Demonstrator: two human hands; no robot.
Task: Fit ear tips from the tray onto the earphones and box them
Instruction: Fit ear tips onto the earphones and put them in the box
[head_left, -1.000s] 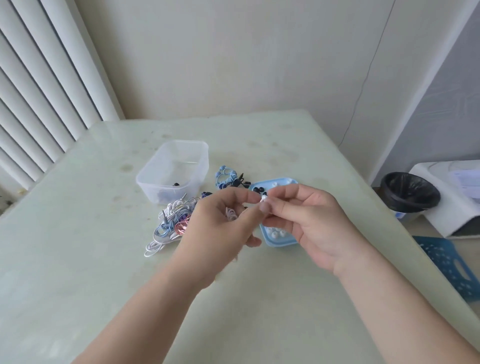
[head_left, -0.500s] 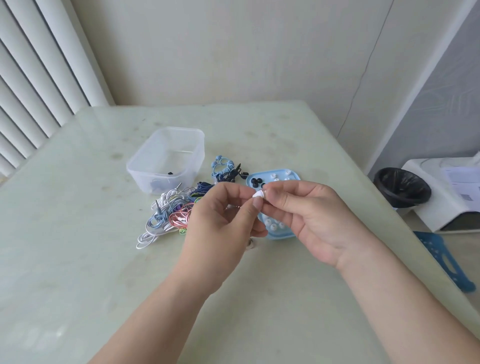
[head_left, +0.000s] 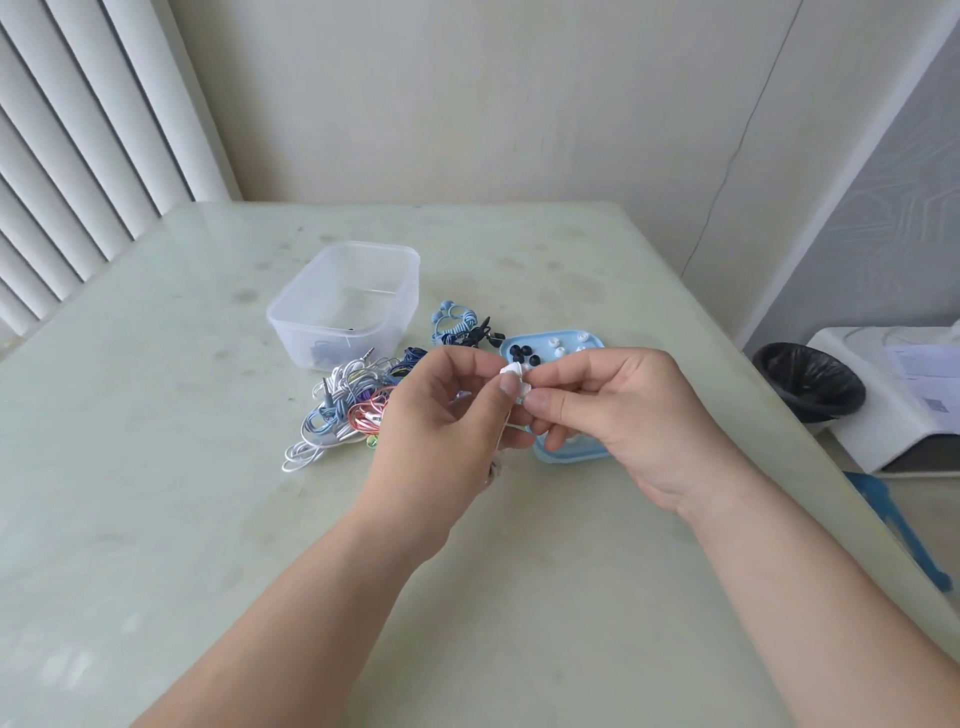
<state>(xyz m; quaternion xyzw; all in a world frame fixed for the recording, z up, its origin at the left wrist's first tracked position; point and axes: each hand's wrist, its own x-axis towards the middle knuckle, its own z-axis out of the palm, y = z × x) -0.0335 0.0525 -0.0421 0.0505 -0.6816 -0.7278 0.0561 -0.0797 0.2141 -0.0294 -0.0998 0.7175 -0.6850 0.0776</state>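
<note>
**Fingertips (head_left: 538, 401) pinch a white earbud: tip-fitting under way**

Head view: thumbs and forefingers of both hands are pressed together at mid-frame. The left hand (head_left: 441, 421) pinches a white earbud (head_left: 511, 370), and its cable (head_left: 501, 434) hangs down past the palm. The right hand (head_left: 628, 415) pinches what looks like a white ear tip (head_left: 522, 388) against the bud. The thumbs hide how far the tip is seated. The remaining fingers of both hands are loosely curled.

The blue tray (head_left: 571, 457) lies on the table (head_left: 208, 519) beneath the right hand. Black ear tips (head_left: 519, 354) and spare white ear tips (head_left: 558, 345) show at 12 to 1 o'clock of the pinch. A tangle of earphones (head_left: 343, 410) sits at 9 o'clock of the hands. The clear plastic box (head_left: 283, 317) stands at 11 o'clock with something dark at its bottom.

The step in hand appears to be pressing the tip onto the bud's nozzle. The next move likely calls for a firm push, perhaps with a slight twist, until the tip seats. This set's other bud probably comes after that, before anything goes to the box.
</note>
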